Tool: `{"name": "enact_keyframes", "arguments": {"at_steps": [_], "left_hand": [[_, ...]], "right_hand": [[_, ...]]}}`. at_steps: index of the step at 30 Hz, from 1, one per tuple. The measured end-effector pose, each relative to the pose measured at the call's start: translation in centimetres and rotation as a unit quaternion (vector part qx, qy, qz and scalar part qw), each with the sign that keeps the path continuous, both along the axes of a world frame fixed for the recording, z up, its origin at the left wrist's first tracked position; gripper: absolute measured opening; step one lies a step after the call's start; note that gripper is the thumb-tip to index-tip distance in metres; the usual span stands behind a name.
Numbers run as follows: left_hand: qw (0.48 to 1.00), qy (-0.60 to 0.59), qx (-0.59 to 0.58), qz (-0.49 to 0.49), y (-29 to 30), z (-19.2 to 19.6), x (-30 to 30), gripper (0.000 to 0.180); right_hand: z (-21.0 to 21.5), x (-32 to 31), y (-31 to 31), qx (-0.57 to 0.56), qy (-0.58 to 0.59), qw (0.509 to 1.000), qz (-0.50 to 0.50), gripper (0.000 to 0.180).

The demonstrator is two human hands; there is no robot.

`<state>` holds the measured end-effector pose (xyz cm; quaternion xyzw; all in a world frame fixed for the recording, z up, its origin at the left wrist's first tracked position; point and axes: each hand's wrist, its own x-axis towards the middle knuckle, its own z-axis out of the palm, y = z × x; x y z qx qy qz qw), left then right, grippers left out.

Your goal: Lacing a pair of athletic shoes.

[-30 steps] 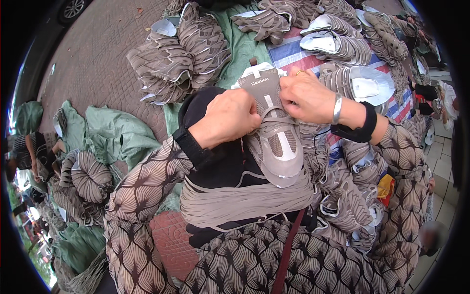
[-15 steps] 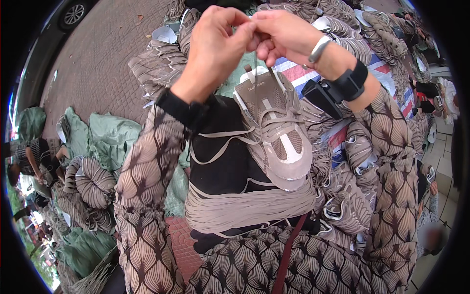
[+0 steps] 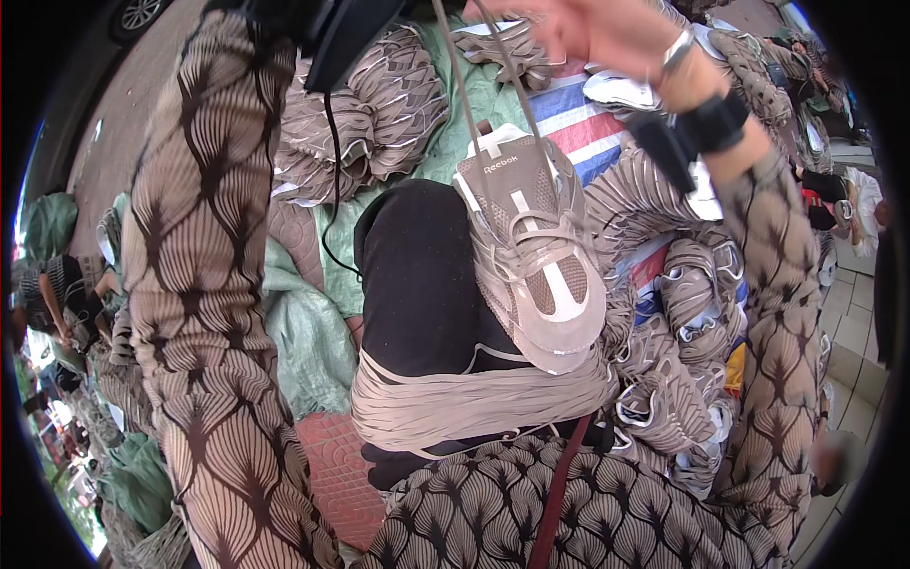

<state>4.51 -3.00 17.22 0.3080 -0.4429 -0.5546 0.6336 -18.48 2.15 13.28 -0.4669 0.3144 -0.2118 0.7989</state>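
On black cloth (image 3: 412,275) lies a taupe shoe (image 3: 533,248), laces (image 3: 458,71) stretched upward.

left arm (image 3: 209,247): sleeved, stretched nearly straight to the top edge | left hand: out of frame above | right arm (image 3: 779,313): bent, forearm angled up and inward | right wrist (image 3: 698,92): bare skin between bracelet and strap | right hand (image 3: 611,36): high, motion-blurred, fingers (image 3: 547,38) pointing leftward, grip unclear

Car wheel (image 3: 140,13) at upper left; green sacking (image 3: 308,337); striped tarp (image 3: 590,131); reddish paving (image 3: 327,465); pale tiles (image 3: 858,327) at right
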Motion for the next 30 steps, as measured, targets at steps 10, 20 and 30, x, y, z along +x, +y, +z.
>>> {"name": "enact_keyframes", "arguments": {"at_steps": [10,20,30], "left_hand": [[0.887,-0.458,-0.040,0.029,11.0,-5.1,-4.8,0.038],[0.766,-0.584,-0.221,-0.154,21.1,-11.9,-4.4,0.012],[0.624,-0.748,-0.213,-0.077,22.6,-12.1,-6.8,0.015]], "right_hand": [[-3.4,-3.3,-4.1,-0.156,0.129,0.971,-0.125,0.029],[-4.4,-2.8,-0.9,-0.162,0.171,0.963,-0.134,0.031],[-3.3,-3.2,0.9,-0.168,0.139,0.959,-0.181,0.029]]}}
